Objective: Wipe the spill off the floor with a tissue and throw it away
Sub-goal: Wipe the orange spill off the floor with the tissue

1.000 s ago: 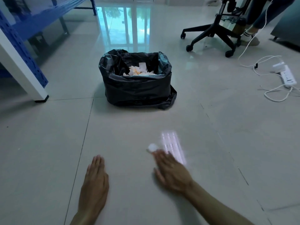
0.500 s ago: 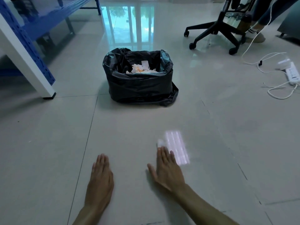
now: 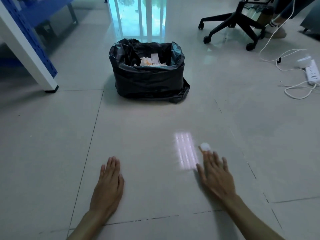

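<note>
A small white tissue wad lies on the pale floor tile, pressed down by the fingertips of my right hand, which is spread flat and blurred. A faint orange smear shows at the tissue's left edge. My left hand rests palm-down on the floor to the left, holding nothing. Farther ahead stands a bin lined with a black bag, with crumpled orange-stained tissues inside. A bright light reflection sits on the floor between my hands.
A blue and white shelf leg stands at the left. An office chair base and a seated person's foot are at the back right. A white power strip with loose cables lies at the right.
My right hand has slid the tissue to the right across the floor, past the bright reflection. My left hand has stayed planted on the tile.
</note>
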`<state>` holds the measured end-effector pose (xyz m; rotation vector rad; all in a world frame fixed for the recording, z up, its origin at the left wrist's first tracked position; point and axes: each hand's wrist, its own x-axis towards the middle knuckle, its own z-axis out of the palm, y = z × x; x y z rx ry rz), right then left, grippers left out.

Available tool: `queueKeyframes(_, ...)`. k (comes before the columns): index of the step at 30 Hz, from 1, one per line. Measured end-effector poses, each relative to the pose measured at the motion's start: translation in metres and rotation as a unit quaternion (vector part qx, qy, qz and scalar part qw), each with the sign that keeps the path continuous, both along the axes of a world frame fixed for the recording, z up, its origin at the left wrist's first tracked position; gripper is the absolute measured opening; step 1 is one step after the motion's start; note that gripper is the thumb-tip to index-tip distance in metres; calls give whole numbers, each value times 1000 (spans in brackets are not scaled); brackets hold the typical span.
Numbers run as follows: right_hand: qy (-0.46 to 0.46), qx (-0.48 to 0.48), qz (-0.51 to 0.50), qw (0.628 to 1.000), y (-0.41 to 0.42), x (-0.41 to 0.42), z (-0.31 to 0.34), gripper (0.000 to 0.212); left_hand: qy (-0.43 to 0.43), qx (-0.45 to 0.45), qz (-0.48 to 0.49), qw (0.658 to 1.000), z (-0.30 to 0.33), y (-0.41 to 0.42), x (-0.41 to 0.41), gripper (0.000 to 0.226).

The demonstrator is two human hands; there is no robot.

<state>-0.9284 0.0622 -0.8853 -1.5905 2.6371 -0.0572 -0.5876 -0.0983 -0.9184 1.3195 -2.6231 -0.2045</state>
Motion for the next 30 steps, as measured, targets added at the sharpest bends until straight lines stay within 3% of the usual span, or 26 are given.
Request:
queueKeyframes(4, -42, -14, -60, 997, 7, 9, -5, 89, 19, 16, 22, 999, 6, 5, -6, 60)
queueKeyframes(10, -60, -66, 79, 993, -25, 100, -6, 78, 28, 28, 34, 999, 11, 6, -7, 60)
queueKeyframes(13, -83, -59, 102, 990, -36, 123, -7, 75, 45, 37, 46, 997, 13, 9, -9, 61)
queueKeyframes(16, -92, -87, 137, 982, -33, 108, -6, 55, 57, 38, 51, 996, 14, 8, -9, 61)
queueKeyframes(20, -136, -131, 173, 967, -17, 64, 0, 52, 61, 35, 53, 996, 13, 8, -8, 60)
queueKeyframes(30, -93, -145, 225, 959, -17, 40, -1, 35, 65, 39, 52, 996, 12, 7, -7, 61)
